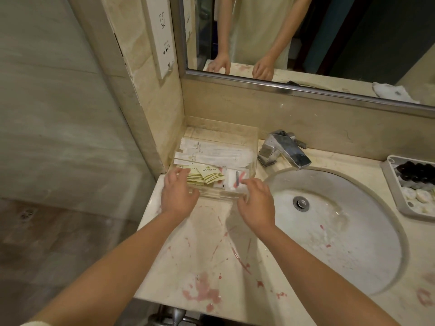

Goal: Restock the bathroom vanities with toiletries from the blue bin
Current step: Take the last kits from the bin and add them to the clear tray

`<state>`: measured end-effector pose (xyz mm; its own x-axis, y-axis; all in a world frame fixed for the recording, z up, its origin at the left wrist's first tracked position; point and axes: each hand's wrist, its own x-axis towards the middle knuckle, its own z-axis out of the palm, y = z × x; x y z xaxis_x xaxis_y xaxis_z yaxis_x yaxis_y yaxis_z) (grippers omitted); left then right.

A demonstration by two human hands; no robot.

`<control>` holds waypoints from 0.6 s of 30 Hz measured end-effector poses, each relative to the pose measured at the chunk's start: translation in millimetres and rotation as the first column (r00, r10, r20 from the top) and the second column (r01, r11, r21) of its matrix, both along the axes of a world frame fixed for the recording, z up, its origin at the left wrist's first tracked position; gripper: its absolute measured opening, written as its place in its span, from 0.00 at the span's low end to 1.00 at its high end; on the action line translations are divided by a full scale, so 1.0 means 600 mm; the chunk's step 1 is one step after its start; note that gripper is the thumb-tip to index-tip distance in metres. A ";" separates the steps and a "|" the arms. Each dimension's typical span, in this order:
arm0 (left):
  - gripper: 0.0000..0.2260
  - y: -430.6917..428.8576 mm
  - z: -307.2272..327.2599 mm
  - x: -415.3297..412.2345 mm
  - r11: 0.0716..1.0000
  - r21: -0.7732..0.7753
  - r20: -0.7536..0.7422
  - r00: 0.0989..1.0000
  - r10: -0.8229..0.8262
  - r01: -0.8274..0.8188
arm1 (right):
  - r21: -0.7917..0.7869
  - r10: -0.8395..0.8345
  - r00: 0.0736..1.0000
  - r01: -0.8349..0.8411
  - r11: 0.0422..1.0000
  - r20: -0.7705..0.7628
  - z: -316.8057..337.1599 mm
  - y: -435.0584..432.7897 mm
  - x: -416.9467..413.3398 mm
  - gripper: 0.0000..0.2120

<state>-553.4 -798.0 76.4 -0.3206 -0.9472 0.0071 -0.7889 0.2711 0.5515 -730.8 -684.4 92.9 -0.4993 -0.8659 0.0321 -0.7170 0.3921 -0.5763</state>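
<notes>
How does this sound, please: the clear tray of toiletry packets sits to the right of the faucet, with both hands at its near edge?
Not quite: the head view shows the clear tray left of the faucet, not right. The rest holds: toiletry packets lie in it, and the left hand and right hand are at its near edge.

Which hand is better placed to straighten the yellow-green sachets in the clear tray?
Left, probably. The left hand lies beside the yellow-green sachets at the front left of the clear tray; the right hand is farther off, over the white packets at front right.
</notes>
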 end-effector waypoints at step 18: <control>0.27 0.000 -0.005 -0.024 0.885 -0.078 0.471 0.800 -0.373 0.458 | 0.319 0.342 0.888 -0.242 0.916 -0.308 0.001 -0.028 0.007 0.25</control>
